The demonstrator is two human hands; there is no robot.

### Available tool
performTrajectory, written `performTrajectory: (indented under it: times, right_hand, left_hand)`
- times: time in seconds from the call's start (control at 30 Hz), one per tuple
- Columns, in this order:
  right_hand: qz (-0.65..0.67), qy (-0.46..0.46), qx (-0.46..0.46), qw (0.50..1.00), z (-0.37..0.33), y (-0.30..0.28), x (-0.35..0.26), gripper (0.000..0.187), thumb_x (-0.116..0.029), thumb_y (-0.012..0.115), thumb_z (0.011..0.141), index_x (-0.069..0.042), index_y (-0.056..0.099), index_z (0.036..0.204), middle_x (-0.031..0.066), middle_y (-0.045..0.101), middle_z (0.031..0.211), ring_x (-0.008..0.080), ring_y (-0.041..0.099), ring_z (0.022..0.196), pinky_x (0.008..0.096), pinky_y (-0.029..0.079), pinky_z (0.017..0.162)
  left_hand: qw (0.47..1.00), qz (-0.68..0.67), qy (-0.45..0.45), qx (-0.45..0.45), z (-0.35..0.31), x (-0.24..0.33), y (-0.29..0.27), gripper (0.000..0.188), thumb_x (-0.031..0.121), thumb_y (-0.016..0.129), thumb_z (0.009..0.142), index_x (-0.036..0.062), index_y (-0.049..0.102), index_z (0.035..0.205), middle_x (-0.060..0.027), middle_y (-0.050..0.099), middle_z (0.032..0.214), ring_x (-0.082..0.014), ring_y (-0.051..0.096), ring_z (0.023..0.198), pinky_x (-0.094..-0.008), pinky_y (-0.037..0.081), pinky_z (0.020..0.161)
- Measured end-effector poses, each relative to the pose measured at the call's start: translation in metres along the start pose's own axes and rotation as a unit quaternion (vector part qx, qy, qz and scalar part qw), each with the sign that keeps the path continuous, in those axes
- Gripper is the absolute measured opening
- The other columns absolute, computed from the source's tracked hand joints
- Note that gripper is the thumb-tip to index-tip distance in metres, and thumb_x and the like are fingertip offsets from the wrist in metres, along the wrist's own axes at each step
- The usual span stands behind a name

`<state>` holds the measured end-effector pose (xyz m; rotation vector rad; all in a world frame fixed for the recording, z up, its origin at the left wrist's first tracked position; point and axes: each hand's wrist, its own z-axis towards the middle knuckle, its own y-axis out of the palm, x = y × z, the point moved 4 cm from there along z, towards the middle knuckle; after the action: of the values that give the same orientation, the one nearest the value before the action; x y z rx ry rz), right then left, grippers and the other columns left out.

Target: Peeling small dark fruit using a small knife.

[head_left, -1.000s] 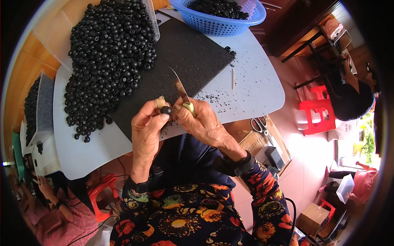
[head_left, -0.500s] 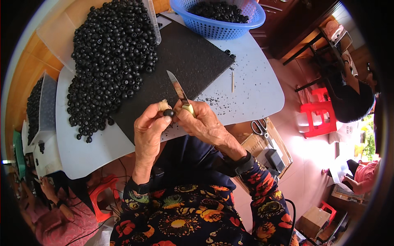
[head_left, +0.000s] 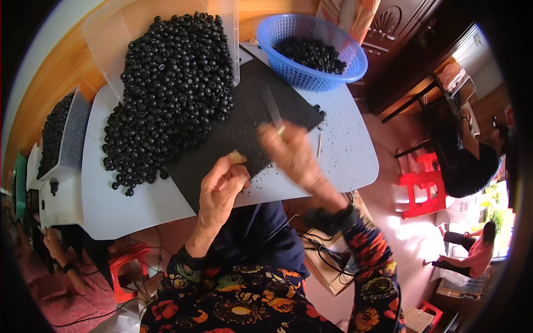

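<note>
Grip on the right side was narrow: the right hand, blurred, was closed round a knife, whose blade pointed up and away over a black mat. Across from it, well apart from the blade, the left hand had its fingertips drawn together, with a pale wrap at the tip of one finger; whether a bead sat in that pinch could not be told.

Dark crumbs lay beside the hands, and a thin pale stick lay on the bench to the right. Black beads were heaped to the left, reaching the mat and the bench, inside and before the open side of a clear bin. More lay in a blue basket at the far edge.

The work looked like trimming beads one by one, and this seemed a pause between cuts. The next move probably called for a bead pinched firmly in the left fingers, turned toward the blade, with the edge kept off the fingertips.

Farther off stood a red stool, and beyond it sat a person in a pink top.
</note>
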<state>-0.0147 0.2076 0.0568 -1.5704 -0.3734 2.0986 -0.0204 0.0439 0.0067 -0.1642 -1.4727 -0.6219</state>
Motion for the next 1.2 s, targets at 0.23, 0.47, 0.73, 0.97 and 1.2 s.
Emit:
performTrajectory:
  times: [0.23,0.47,0.73,0.97,1.2]
  right_hand:
    - [0.176,0.283,0.085,0.939,0.084,-0.067,0.023,0.052,-0.050,0.048,0.091,0.001,0.058,0.093,-0.0034,0.043,0.062,0.0031,0.034,0.044,0.0193,0.027,0.037]
    - [-0.053,-0.001,-0.065,0.996,0.075,0.050,0.003,0.014,-0.012,0.062,0.080,-0.002,0.062,0.089,0.0143,0.060,0.069,0.0217,0.059,0.062,0.0346,0.048,0.061]
    - [-0.187,-0.119,-0.053,0.974,0.074,0.061,0.010,0.016,-0.012,0.064,0.074,0.002,0.061,0.081,0.0180,0.059,0.072,0.0357,0.059,0.066,0.0401,0.048,0.060]
    - [0.079,0.138,-0.111,0.981,0.022,0.040,-0.021,0.020,-0.013,0.061,0.077,0.001,0.064,0.092,0.0093,0.063,0.075,0.0113,0.059,0.069,0.0283,0.048,0.065]
    - [0.201,0.123,-0.087,0.968,-0.015,0.037,-0.014,0.019,-0.008,0.062,0.082,0.001,0.062,0.099,0.0063,0.062,0.084,0.0124,0.060,0.081,0.0268,0.050,0.074]
  left_hand:
    - [0.994,-0.104,-0.003,0.038,-0.002,-0.001,-0.011,0.021,0.008,0.053,0.088,-0.0032,0.052,0.106,-0.0050,0.057,0.080,-0.0090,0.052,0.073,-0.0235,0.042,0.070]
    - [0.984,-0.169,0.002,0.052,-0.002,-0.008,-0.018,0.019,0.005,0.049,0.090,-0.0035,0.052,0.107,-0.0056,0.056,0.080,-0.0118,0.051,0.079,-0.0238,0.040,0.076]
    - [0.974,-0.217,0.010,0.067,0.004,-0.008,-0.015,0.019,0.005,0.046,0.092,-0.0047,0.052,0.106,-0.0055,0.055,0.080,-0.0134,0.051,0.080,-0.0255,0.041,0.076]
    - [0.964,-0.244,-0.024,0.100,0.009,-0.003,-0.017,0.023,0.010,0.045,0.094,-0.0033,0.046,0.113,-0.0090,0.058,0.088,-0.0143,0.054,0.079,-0.0277,0.045,0.073]
    - [0.976,-0.211,-0.039,0.035,0.008,-0.006,-0.012,0.020,0.007,0.051,0.093,-0.0012,0.055,0.111,-0.0064,0.059,0.094,-0.0111,0.054,0.079,-0.0253,0.046,0.075]
